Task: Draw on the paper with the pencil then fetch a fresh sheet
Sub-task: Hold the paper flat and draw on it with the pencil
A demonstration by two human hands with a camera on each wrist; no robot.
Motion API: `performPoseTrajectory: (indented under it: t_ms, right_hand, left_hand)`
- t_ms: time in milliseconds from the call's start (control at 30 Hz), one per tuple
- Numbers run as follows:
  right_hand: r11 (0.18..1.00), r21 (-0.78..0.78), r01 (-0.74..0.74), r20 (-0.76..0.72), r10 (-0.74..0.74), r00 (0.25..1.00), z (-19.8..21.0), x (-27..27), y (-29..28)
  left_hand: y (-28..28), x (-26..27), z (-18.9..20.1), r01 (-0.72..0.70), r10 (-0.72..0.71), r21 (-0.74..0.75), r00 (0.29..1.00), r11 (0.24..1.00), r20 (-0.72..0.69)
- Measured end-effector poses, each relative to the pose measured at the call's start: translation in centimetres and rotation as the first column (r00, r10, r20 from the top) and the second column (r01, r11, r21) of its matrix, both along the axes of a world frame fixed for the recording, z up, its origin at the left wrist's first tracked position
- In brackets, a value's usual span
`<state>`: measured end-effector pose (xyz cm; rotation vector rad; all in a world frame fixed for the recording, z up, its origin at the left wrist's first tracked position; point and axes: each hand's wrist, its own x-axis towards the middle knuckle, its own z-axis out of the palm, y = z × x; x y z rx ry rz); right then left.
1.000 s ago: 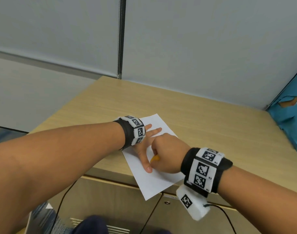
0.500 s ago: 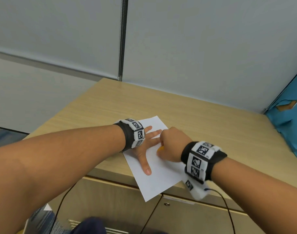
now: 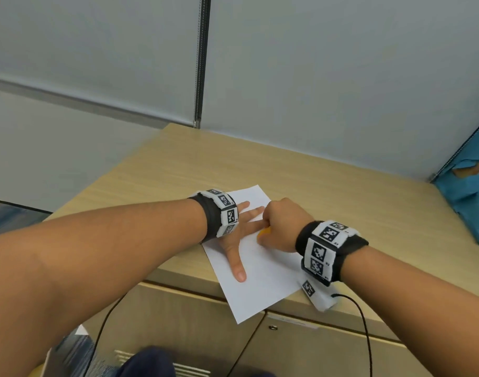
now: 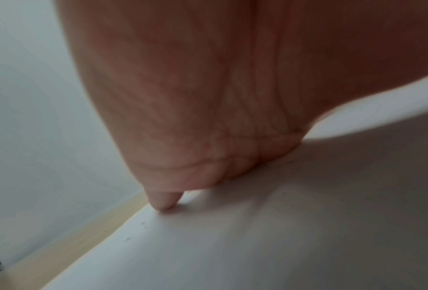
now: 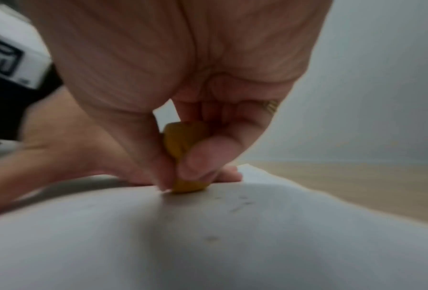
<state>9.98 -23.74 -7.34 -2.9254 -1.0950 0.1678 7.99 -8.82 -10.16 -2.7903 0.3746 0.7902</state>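
A white sheet of paper (image 3: 260, 284) lies askew on the wooden desk (image 3: 341, 197), its near corner hanging over the front edge. My left hand (image 3: 237, 238) rests flat on it, fingers spread and straight; in the left wrist view the palm (image 4: 208, 98) presses the paper (image 4: 257, 245). My right hand (image 3: 283, 227) is curled round a short yellow pencil (image 3: 263, 232), just right of the left fingers. Up close, thumb and fingers pinch the pencil (image 5: 180, 141) with its lower end on the paper (image 5: 208, 245). Faint grey marks (image 5: 240, 205) show on the sheet.
Grey partition walls (image 3: 314, 77) close the desk at the back. A blue panel (image 3: 472, 202) stands at the right edge. Cabinet doors (image 3: 178, 322) sit below the desk front, and a black cable (image 3: 365, 322) hangs from the right wrist band.
My right hand has slid with the pencil up the sheet, away from me, past the left thumb toward the left fingertips. The left hand stays flat on the paper.
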Motion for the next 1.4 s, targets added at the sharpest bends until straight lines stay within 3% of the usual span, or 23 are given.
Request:
performPoseTrajectory:
  t_ms: [133, 267, 400, 500, 567, 633, 700, 833, 967, 1133, 1400]
  right_hand:
    - [0.995, 0.015, -0.103, -0.145, 0.104, 0.984, -0.5, -1.1, 0.3]
    - [0.999, -0.001, 0.044, 0.006, -0.044, 0.999, 0.3, 1.1, 0.6]
    - [0.988, 0.026, -0.151, -0.16, 0.153, 0.975, -0.7, -1.8, 1.4]
    - [1.0, 0.0, -0.001, -0.046, 0.001, 0.999, 0.4, 0.8, 1.0]
    - [1.0, 0.015, 0.001, -0.022, -0.001, 1.0, -0.1, 1.1, 1.1]
    - [0.994, 0.023, -0.104, -0.113, 0.106, 0.988, -0.9, -0.5, 1.5]
    - [0.993, 0.047, -0.108, -0.193, 0.115, 0.975, -0.9, -0.8, 1.0]
    - [1.0, 0.024, 0.015, -0.029, -0.015, 0.999, -0.1, 1.1, 1.1]
    - [0.984, 0.035, -0.175, -0.157, 0.178, 0.971, -1.1, -1.7, 1.8]
    - [1.0, -0.004, 0.008, -0.046, -0.008, 0.999, -0.2, 1.3, 0.2]
    - [1.0, -0.01, 0.029, -0.039, -0.03, 0.999, -0.4, 1.3, 0.0]
  left_hand:
    - [-0.1, -0.4, 0.7, 0.0, 0.0, 0.004, 1.0, 1.0, 0.009]
    - [0.0, 0.2, -0.2, 0.007, -0.007, 0.006, 1.0, 1.0, 0.003]
    - [0.3, 0.1, 0.3, -0.064, 0.064, 0.015, 0.998, 0.998, -0.016]
    - [0.3, 0.2, -0.3, 0.013, -0.013, -0.008, 1.0, 1.0, 0.004]
    - [0.2, 0.5, -0.4, 0.013, -0.013, 0.003, 1.0, 1.0, 0.0]
    - [0.4, 0.7, -0.4, 0.01, -0.009, 0.049, 1.0, 0.999, -0.027]
    - [0.6, 0.8, -0.7, 0.0, 0.001, 0.043, 1.0, 0.999, -0.018]
    - [0.5, 0.7, -0.9, 0.018, -0.018, 0.009, 1.0, 1.0, 0.012]
    - [0.1, 0.6, 0.0, -0.056, 0.06, 0.096, 0.998, 0.994, -0.035]
    - [0.5, 0.5, -0.7, 0.0, 0.001, -0.03, 1.0, 1.0, 0.014]
    - [1.3, 0.5, 0.9, -0.007, 0.006, -0.01, 0.997, 1.0, -0.079]
